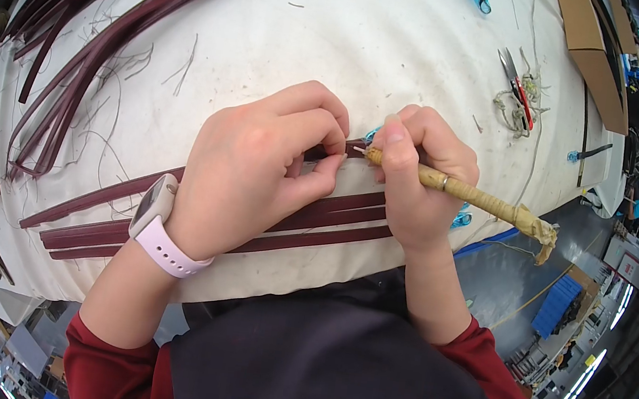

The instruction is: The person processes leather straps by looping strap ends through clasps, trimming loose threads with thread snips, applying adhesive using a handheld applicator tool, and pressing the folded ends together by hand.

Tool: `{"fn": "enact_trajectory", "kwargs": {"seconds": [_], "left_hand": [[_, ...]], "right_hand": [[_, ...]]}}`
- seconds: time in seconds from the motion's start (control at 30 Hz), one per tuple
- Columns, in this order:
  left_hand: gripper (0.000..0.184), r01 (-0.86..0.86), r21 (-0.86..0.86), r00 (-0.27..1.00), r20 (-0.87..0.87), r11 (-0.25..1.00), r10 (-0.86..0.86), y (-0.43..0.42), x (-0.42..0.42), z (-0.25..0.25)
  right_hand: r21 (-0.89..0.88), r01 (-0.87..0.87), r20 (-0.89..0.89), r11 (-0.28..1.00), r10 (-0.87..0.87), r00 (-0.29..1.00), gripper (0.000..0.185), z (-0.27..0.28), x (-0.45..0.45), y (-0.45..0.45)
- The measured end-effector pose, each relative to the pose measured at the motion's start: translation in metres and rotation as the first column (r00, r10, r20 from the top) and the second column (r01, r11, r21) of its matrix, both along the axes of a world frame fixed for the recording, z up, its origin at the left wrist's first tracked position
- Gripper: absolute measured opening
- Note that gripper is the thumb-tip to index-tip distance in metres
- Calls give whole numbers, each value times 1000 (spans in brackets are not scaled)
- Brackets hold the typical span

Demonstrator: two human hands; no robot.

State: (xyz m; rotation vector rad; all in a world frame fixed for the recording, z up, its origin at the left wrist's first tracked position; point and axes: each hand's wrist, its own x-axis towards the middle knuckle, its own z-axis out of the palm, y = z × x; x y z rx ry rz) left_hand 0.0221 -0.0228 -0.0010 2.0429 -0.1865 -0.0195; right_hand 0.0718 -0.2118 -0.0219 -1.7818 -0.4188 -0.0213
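My left hand [249, 159], with a watch [152, 207] on a pink band at its wrist, has thumb and index finger pinched on a maroon strap [354, 149]. My right hand [427, 177] grips a pen-like tool [487, 202] wrapped in yellowish tape. Its thin pale tip points left, close to the strap beside my left fingertips; whether it touches I cannot tell. Under both hands lie several flat maroon straps [323, 236], roughly parallel. Light-blue wrapping [462, 217] shows to the right of my right hand.
A pile of maroon straps [109, 30] covers the back left of the white-covered table [275, 42]. Red-handled scissors [518, 88] lie at right beside tangled thread [530, 94]. A cardboard box [596, 62] stands at the back right. Loose thread ends are scattered at left.
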Motion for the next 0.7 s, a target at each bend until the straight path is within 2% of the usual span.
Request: {"fn": "enact_trajectory", "kwargs": {"seconds": [0.17, 0.23, 0.27, 0.3, 0.33, 0.43, 0.5, 0.53, 0.6, 0.63, 0.7], "left_hand": [[9, -30, -50, 1000, 7, 998, 30, 5, 1, -3], [8, -59, -81, 998, 18, 995, 60, 7, 2, 1], [8, -205, -254, 963, -224, 945, 149, 8, 2, 8], [10, -377, -376, 868, -463, 846, 180, 9, 3, 12], [10, -377, -376, 868, -462, 847, 181, 9, 3, 12], [16, -451, -430, 871, -401, 782, 282, 7, 2, 12], [20, -353, -372, 934, -188, 858, 303, 3, -2, 8], [20, -352, -373, 935, -186, 859, 302, 2, -3, 7], [22, -190, -102, 982, -19, 976, 189, 1, -4, 3], [24, -115, 48, 992, 50, 992, 112, 1, -5, 2], [22, -92, 94, 992, 96, 991, 83, 0, -5, -1]], "right_hand": [[-5, -27, -1, 1000, 27, 1000, 31, 1, -1, -2], [177, 17, -108, 984, 2, 994, 29, 6, -3, 2], [177, 17, -107, 984, 2, 994, 29, 6, -3, 1], [180, -9, -112, 984, 30, 993, 27, 5, -2, 0], [183, -35, -117, 983, 58, 991, 25, 5, -1, -1], [238, -25, -134, 971, 58, 989, 23, 6, -1, 3], [189, -46, -116, 981, 68, 991, 19, 7, 1, -1], [139, -65, -100, 988, 80, 992, 16, 7, 1, -3], [198, -49, -113, 979, 73, 991, 16, 8, 2, -2], [255, -34, -129, 966, 69, 989, 16, 8, 2, -2], [261, -27, -124, 965, 61, 990, 15, 6, 2, -1]]}}
